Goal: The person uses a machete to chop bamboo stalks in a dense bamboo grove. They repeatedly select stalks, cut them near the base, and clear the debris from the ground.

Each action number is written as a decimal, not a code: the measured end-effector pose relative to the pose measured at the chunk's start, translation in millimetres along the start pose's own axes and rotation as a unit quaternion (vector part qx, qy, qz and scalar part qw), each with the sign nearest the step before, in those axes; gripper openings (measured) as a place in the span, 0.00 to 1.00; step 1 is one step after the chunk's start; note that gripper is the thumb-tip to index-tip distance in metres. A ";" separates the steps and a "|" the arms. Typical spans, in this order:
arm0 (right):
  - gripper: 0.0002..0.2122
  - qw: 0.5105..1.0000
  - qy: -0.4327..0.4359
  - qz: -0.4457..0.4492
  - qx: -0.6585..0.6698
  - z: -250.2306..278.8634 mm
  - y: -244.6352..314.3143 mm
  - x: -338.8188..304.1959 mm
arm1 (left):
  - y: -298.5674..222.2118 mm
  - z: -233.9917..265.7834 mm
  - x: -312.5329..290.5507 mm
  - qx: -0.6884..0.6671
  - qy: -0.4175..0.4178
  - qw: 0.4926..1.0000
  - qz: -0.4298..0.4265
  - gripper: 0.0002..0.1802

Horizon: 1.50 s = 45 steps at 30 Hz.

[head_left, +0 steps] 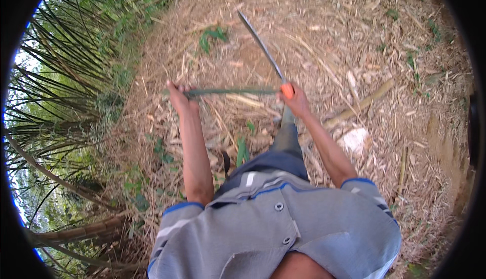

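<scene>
My right hand is closed round the orange handle of a machete. Its long blade points away from me and slants to the far left. A thin green stick, perhaps a strip of bamboo, stretches level between my two hands. Its left end lies in the closed fingers of my left hand. The other end meets my right hand beside the machete handle; whether those fingers also pinch it, I cannot make out.
Dry chips and shavings cover the brown ground. A pale stone lies to my right, near a long dry pole. Dense green stalks stand along the left, with a thick brown stem at the near left. One boot shows below the stick.
</scene>
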State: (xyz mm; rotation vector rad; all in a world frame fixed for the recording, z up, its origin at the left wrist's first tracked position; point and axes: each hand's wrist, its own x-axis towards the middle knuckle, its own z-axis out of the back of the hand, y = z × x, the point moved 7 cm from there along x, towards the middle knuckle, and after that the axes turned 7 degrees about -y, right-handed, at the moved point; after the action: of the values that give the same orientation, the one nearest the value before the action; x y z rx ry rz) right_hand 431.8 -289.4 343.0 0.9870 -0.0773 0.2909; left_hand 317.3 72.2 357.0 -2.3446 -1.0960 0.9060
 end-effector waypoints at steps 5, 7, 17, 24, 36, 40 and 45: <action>0.21 0.981 -0.090 0.164 0.052 9.5 23.6 -2.4 | -17.7 -0.9 -5.1 0.020 -0.024 0.998 -0.045 0.18; 0.20 0.996 -0.039 0.062 0.041 8.7 17.0 -15.0 | -24.8 -0.3 -5.4 0.025 -0.001 0.998 -0.062 0.19; 0.17 0.992 0.001 -0.065 0.106 22.3 75.9 -39.2 | 3.9 -31.0 9.5 0.111 0.061 0.967 -0.222 0.22; 0.09 0.841 -0.319 0.358 0.250 171.6 310.2 29.6 | 36.0 -69.7 7.9 0.145 0.128 0.943 -0.270 0.23; 0.20 0.993 0.077 -0.055 -0.072 -76.7 -6.4 -103.1 | 36.2 -56.2 38.4 0.151 0.048 0.975 -0.155 0.20; 0.13 0.906 0.258 -0.288 0.172 -75.1 37.4 -85.9 | 26.8 -77.1 29.5 0.224 0.198 0.929 -0.219 0.19; 0.12 0.939 0.182 -0.242 0.165 -89.1 42.3 -69.0 | 38.6 -49.0 34.7 0.105 -0.058 0.967 -0.226 0.20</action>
State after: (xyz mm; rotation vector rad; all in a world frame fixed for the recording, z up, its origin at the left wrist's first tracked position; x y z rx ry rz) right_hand 347.9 -207.8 314.6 1.2325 0.5634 0.0264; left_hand 388.6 71.9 355.8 -1.7828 -1.4271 0.9356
